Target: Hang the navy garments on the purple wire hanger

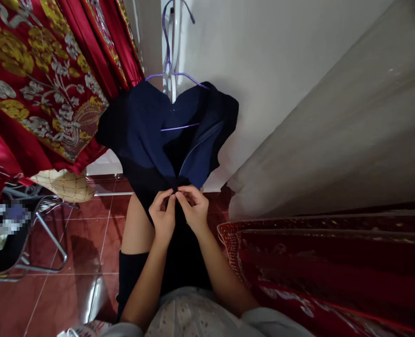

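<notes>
A dark navy dress (140, 135) hangs by its shoulders from a purple wire hanger (169, 70), its front parted in a deep V. Where the V ends, my left hand (163, 210) pinches the left edge of the front opening between thumb and fingertips. Close beside it, almost touching, my right hand (194, 206) pinches the right edge in the same way. Whatever small fastener may lie between the fingertips is hidden. The hanger's lower bar shows through the open neck. Below my hands the cloth falls into deep shadow.
Red embroidered cloth (67, 84) drapes at the upper left, near a folding chair (49, 234) with items on its seat. Pale sheer fabric (333, 126) and red beaded cloth (298, 267) fill the right side. Red tiles (84, 248) cover the floor; a white wall (263, 47) stands behind.
</notes>
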Motion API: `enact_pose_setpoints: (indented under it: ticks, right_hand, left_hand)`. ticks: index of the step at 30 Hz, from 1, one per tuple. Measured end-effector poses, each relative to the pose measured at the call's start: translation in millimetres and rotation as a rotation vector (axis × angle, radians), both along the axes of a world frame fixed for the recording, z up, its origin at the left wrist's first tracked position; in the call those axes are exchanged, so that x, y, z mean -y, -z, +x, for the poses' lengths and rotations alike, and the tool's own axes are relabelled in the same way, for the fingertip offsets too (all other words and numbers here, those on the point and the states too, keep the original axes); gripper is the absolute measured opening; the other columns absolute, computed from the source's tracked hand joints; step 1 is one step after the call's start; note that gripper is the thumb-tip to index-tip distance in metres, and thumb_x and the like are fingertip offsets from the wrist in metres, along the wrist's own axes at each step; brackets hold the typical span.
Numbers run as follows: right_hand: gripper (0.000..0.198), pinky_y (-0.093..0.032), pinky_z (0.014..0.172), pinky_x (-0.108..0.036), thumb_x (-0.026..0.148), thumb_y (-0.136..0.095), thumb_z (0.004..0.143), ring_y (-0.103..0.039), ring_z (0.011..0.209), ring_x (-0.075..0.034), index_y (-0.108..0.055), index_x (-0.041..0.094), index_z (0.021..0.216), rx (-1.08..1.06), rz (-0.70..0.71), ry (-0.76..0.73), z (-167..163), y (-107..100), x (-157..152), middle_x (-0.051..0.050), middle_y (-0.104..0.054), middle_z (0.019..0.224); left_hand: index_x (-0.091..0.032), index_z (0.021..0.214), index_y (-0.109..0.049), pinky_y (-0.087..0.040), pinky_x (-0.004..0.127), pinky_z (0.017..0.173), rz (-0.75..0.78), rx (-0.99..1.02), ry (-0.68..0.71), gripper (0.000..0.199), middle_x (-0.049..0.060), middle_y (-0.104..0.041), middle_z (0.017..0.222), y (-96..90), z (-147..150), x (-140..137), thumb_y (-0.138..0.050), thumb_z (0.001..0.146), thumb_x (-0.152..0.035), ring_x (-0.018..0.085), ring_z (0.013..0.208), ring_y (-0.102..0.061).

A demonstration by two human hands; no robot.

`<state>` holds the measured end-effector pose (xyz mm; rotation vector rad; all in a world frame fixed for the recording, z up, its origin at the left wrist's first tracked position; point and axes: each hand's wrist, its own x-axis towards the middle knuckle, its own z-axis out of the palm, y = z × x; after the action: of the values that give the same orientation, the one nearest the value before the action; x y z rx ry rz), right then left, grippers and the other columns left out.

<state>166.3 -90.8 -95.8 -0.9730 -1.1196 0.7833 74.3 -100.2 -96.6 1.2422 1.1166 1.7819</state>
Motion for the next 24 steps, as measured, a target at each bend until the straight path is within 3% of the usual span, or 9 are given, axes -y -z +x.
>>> enact_pose_setpoints:
  ticks: [5, 9, 17, 24]
  right_hand:
    - [0.012, -0.052, 0.068, -0.025, 0.022, -0.067, 0.092, -0.063, 0.079, -0.013, -0.073, 0.023, 0.102, 0.146, 0.114, -0.086, 3, -1, 0, -0.001, -0.066, 0.087]
    - [0.006, -0.051, 0.069, -0.026, 0.024, -0.067, 0.093, -0.064, 0.081, -0.014, -0.072, 0.022, 0.093, 0.093, 0.102, -0.003, 2, 2, -2, -0.002, -0.068, 0.087]
    - [0.016, -0.051, 0.075, -0.031, 0.037, -0.061, 0.095, -0.062, 0.084, -0.017, -0.066, 0.023, 0.093, 0.212, 0.027, 0.014, 6, 9, -3, -0.003, -0.066, 0.090]
    - [0.022, -0.049, 0.073, -0.033, 0.035, -0.057, 0.097, -0.059, 0.079, -0.017, -0.062, 0.021, 0.081, 0.300, 0.100, 0.095, 13, -3, -7, -0.004, -0.062, 0.081]
  left_hand:
    - [-0.016, 0.091, -0.067, -0.054, 0.022, 0.075, -0.055, 0.083, -0.082, 0.013, 0.002, -0.065, 0.082, -3.1, 0, 2, -0.076, 0.086, -0.024, 0.013, 0.077, -0.065]
    - [-0.016, 0.090, -0.063, -0.052, 0.021, 0.075, -0.062, 0.075, -0.021, 0.015, 0.002, -0.062, 0.084, -5.6, 1, 4, -0.076, 0.086, -0.023, 0.012, 0.079, -0.062]
    - [-0.017, 0.091, -0.061, -0.051, 0.022, 0.078, -0.059, 0.039, 0.020, 0.014, 0.002, -0.060, 0.086, -6.5, -1, 6, -0.074, 0.088, -0.024, 0.013, 0.082, -0.061]
    - [-0.018, 0.090, -0.059, -0.050, 0.022, 0.076, -0.037, -0.014, 0.037, 0.013, 0.002, -0.059, 0.085, -8.5, 3, 9, -0.069, 0.092, -0.024, 0.013, 0.080, -0.060]
